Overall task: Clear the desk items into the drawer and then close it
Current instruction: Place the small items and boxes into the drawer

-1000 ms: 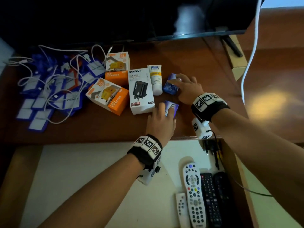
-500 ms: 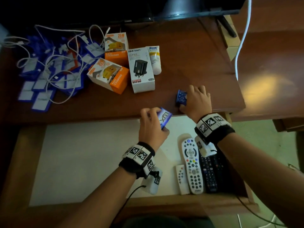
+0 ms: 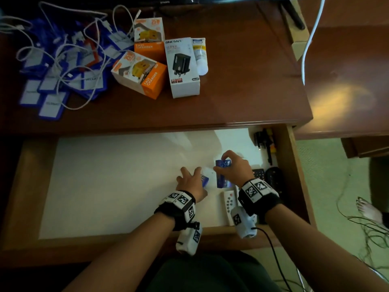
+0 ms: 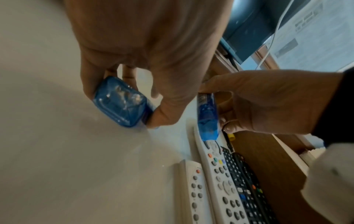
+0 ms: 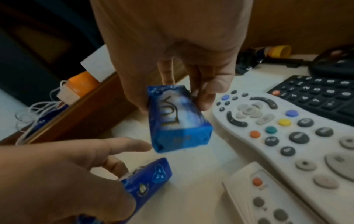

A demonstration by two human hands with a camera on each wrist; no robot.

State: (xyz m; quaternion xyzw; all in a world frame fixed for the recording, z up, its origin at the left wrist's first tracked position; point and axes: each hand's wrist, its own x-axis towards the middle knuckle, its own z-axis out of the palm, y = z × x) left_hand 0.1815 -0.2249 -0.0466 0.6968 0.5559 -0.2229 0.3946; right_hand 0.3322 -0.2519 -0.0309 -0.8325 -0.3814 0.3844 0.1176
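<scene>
Both hands are inside the open drawer (image 3: 115, 182), each with a small blue soap packet. My left hand (image 3: 190, 178) holds one blue packet (image 3: 204, 180) low against the white drawer floor; in the left wrist view its thumb and fingers (image 4: 88, 84) pinch that packet (image 4: 120, 104). My right hand (image 3: 226, 163) pinches the second blue packet (image 3: 223, 172) by its far end, tilted just above the floor beside the remotes; the right wrist view shows this packet (image 5: 178, 119) clearly.
Several remotes (image 3: 228, 202) lie at the drawer's right side, with pens behind them. On the desk (image 3: 231, 98) remain two orange charger boxes (image 3: 140, 74), a white charger box (image 3: 183, 68), a white tube (image 3: 201, 55), and blue tags tangled with white cables (image 3: 63, 60).
Both hands lifted the blue packets off the desk, came back over its front edge and lowered them into the drawer.
</scene>
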